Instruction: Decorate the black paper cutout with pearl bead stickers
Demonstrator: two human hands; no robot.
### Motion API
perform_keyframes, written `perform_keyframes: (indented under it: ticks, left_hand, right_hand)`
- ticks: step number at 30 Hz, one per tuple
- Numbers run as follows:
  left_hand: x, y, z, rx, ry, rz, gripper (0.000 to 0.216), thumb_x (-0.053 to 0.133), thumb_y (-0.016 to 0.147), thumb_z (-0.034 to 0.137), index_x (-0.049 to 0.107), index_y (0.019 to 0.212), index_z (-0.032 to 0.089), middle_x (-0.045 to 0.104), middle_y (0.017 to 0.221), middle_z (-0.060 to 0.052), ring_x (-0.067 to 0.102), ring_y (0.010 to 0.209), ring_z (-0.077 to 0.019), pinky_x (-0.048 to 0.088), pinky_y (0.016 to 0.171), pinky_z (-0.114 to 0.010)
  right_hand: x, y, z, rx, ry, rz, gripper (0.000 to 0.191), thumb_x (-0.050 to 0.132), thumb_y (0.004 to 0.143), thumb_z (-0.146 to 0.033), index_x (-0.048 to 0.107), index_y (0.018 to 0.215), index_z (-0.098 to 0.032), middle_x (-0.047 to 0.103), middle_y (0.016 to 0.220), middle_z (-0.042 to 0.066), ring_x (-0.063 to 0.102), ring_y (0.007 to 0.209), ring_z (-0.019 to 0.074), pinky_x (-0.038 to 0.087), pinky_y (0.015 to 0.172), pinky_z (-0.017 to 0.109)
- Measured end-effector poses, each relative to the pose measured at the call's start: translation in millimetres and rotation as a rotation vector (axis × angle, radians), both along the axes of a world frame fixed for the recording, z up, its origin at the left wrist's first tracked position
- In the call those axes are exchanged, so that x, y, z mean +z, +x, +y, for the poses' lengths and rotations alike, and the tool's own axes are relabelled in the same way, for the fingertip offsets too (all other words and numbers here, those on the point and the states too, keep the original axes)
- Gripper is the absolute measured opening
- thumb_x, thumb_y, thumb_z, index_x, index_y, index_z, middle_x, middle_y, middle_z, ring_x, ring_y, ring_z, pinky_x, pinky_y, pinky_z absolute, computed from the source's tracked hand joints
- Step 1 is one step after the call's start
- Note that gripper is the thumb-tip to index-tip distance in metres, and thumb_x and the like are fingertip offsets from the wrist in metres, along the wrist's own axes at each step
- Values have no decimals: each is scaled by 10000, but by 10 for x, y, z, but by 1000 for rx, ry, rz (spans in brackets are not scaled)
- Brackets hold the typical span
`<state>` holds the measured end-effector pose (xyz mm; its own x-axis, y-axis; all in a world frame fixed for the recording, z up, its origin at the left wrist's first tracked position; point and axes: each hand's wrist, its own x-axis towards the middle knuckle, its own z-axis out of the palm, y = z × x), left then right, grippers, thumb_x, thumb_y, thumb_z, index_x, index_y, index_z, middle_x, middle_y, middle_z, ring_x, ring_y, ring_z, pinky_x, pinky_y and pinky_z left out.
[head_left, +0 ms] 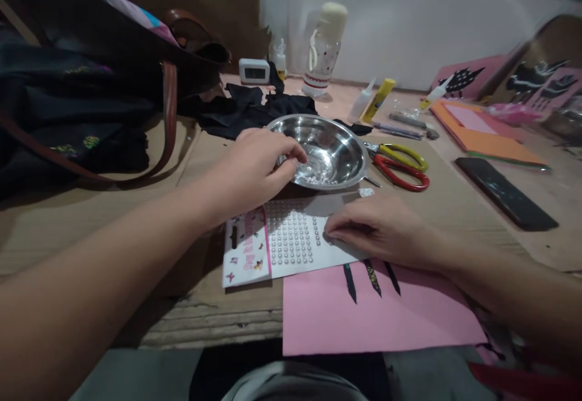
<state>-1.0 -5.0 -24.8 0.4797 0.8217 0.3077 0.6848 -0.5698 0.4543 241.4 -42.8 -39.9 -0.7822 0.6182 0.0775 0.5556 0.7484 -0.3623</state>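
Note:
My left hand (266, 162) reaches over the near left rim of a shiny steel bowl (348, 159). Its fingers are curled inward and closed; whatever they hold is too small to make out. Small shiny bits lie at the bottom of the bowl. In front of it lies a sheet of stick-on pearls (291, 237) with a printed header at its left end. On the right part of this sheet rests my right hand (382, 225), fingers pinched beside the last column of pearls. What is between the fingertips is hidden. Pink paper (336, 322) with dark pointed strips sits partly under the sheet.
Scissors (400, 168) with red and yellow handles lie right of the bowl, and a black phone (504, 192) farther right. Behind are black cloth scraps (254, 107), glue bottles (362, 101) and a water bottle (324, 49). A dark bag (91, 98) fills the left.

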Motion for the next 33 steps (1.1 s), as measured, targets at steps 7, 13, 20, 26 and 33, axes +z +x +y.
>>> perform_keyframes:
  ticks: [7,13,20,26,33]
  left_hand:
    - [38,23,-10,35,-56,-40,179,553,847,195,721,898,230,716,934,-23,627,1033,-272,352,1053,-455]
    - [28,23,0,26,-46,-37,182,550,853,237,725,898,220,708,907,-19,632,1031,-281,349,1057,-467]
    - [32,23,-13,28,-25,15,223,516,864,255,733,899,219,721,916,-27,628,1032,-280,359,1056,-467]
    - [23,11,0,11,-30,22,231,508,876,247,737,885,222,721,901,-31,620,1023,-279,347,1062,-465]
    - [29,9,4,0,-43,19,239,500,892,251,734,857,218,724,892,-37,620,975,-269,351,1054,-459]
  right_hand:
    - [-9,70,-14,58,9,-33,219,504,968,-231,716,927,-267,733,777,-5,637,693,151,388,642,285]
    - [-76,109,-57,100,104,-10,223,466,1006,-244,688,991,-253,695,752,2,615,695,146,377,640,289]
    - [-143,163,-67,116,157,-27,229,441,1011,-221,664,1043,-265,645,727,-8,565,677,143,363,642,293]
    - [-147,178,-60,157,203,0,231,456,1007,-204,671,1066,-263,630,735,-11,538,673,140,350,645,294]
    - [-121,179,-39,213,224,28,217,485,984,-151,675,1045,-236,595,709,-18,502,658,132,323,632,289]
